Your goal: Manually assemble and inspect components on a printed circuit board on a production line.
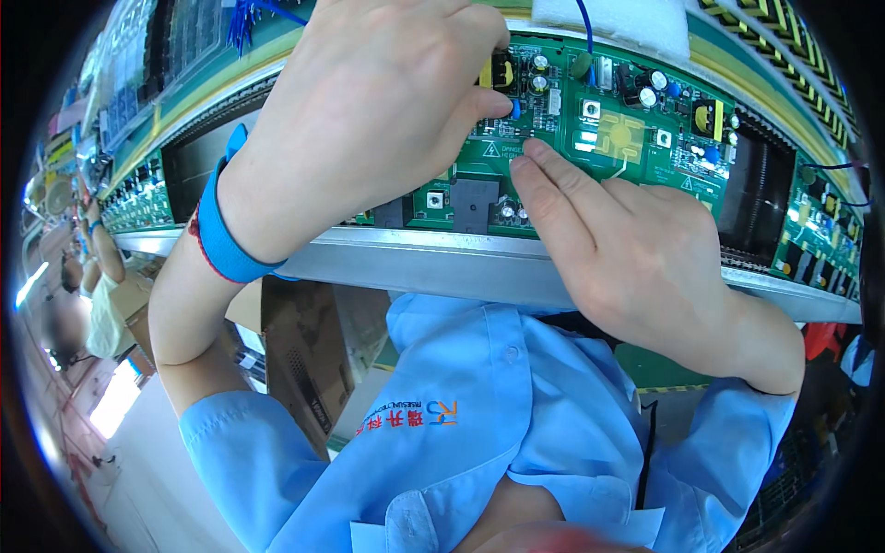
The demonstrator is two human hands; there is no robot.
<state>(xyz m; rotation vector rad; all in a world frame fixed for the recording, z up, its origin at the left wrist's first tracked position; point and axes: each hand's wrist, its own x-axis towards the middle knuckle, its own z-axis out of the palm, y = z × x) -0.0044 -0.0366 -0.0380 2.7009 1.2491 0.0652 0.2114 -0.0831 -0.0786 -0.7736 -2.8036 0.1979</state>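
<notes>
A green circuit board [590, 184] with many parts lies across the conveyor in front of me. My left hand [387, 120], a blue band [226, 226] on its wrist, reaches over the board's left part. Its fingers are curled and mostly hidden behind the hand. The thumb tip is beside a small blue disc component [515, 108]; what is pinched, if anything, does not show. My right hand [636, 244] rests over the board's near middle. Index and middle fingers are stretched out side by side, tips on the board near the left thumb; the other fingers bend under.
A metal rail [433, 263] runs along the conveyor's near side. More green boards stand farther along at the left [143, 198] and right [816, 235]. White foam [613, 23] and a yellow-black striped rack [784, 41] lie beyond. A cardboard box [304, 359] is below; another person works far left.
</notes>
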